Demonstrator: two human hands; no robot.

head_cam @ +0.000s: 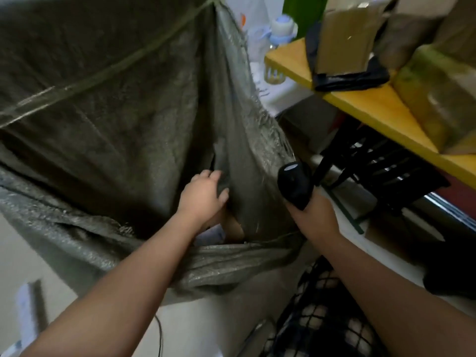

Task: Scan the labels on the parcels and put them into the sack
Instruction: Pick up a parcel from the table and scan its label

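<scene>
Head view: left grip [203, 194] pinches a fold of the sack [103, 112], likely holding its mouth open; right grip [315, 215] curls around the scanner [296, 185], held ready.

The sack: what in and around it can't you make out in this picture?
1. Head view: what lies in the sack, hidden by its folds and the left hand gripping one.
2. Head view: labels on the parcels on the yellow table, too blurred.
3. Head view: fingers of the right hand, behind the scanner it holds.
</scene>
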